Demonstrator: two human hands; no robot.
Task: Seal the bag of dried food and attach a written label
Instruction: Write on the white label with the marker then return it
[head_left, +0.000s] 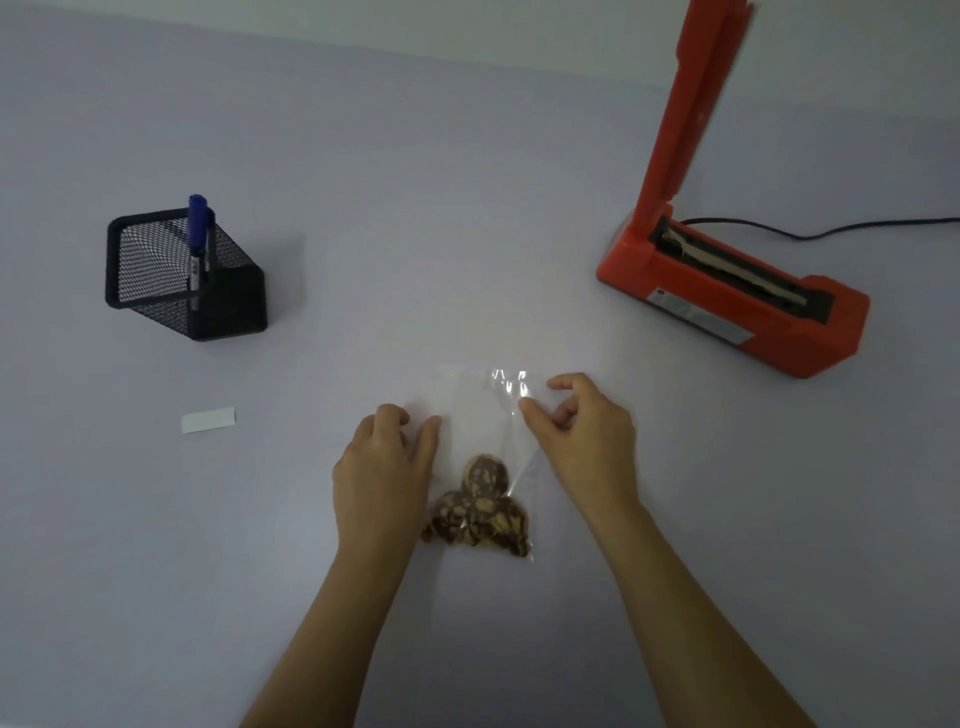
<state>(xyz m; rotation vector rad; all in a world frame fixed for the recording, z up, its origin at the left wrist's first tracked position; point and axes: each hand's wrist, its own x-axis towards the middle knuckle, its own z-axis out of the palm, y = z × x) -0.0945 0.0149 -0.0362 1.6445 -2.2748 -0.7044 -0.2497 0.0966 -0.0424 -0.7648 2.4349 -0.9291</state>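
Grey table (467, 208): takes up nearly the whole view and carries everything else.
Red sealer (779, 332): far right, well apart from the bag; its lid stands raised upright, leaving the sealing strip bare.
Black cord (831, 231): runs from behind the sealer off the right edge.
Mesh pen holder (156, 260): black, far left, with a blue marker (198, 228) standing upright inside.
Clear bag (478, 415): lies flat in the near middle of the table between the two hands, open end pointing away from the person.
Dried food (480, 514): brown slices bunched at the near end of the bag.
Right hand (587, 441): thumb and forefinger pinch the film at the bag's far right corner; the other fingers are curled.
Left hand (384, 467): at the bag's left edge, fingers curled, thumb tip touching the film; the plastic is too clear to tell whether it actually grasps it.
White label (208, 420): a small blank strip lying flat on the left, near the pen holder and well apart from the bag.
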